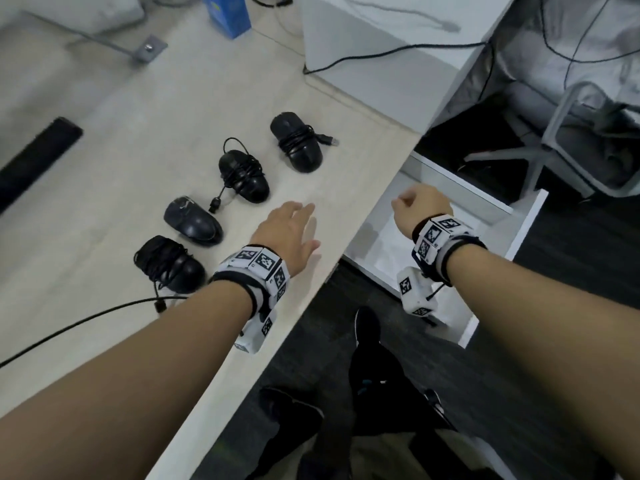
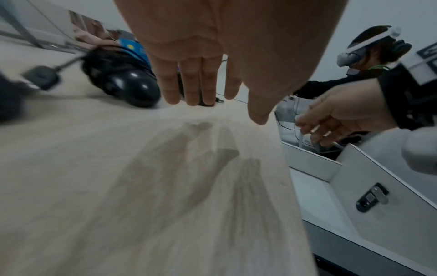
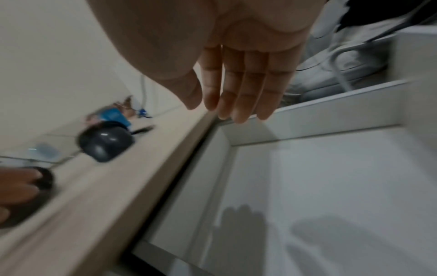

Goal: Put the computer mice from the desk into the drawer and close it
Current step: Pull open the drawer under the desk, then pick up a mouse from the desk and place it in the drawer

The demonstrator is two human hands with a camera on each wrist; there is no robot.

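Several black computer mice with cords wound round them lie in a slanted row on the pale desk [image 1: 138,140]: one farthest [image 1: 297,147], one behind it [image 1: 244,176], a cordless-looking one [image 1: 192,221], and the nearest [image 1: 169,265]. My left hand [image 1: 298,223] hovers flat and empty over the desk, right of the row, its fingers [image 2: 201,89] straight and just short of a mouse [image 2: 127,84]. My right hand [image 1: 419,209] hangs relaxed and empty above the open white drawer [image 1: 526,230]. The drawer floor [image 3: 331,186] shows bare under its fingers [image 3: 236,104].
A blue carton [image 1: 227,13] and a white box [image 1: 381,36] with cables stand at the back of the desk. A black bar [image 1: 38,157] lies at the left and a black cable [image 1: 86,320] crosses the near side. A chair base [image 1: 588,140] sits beyond the drawer.
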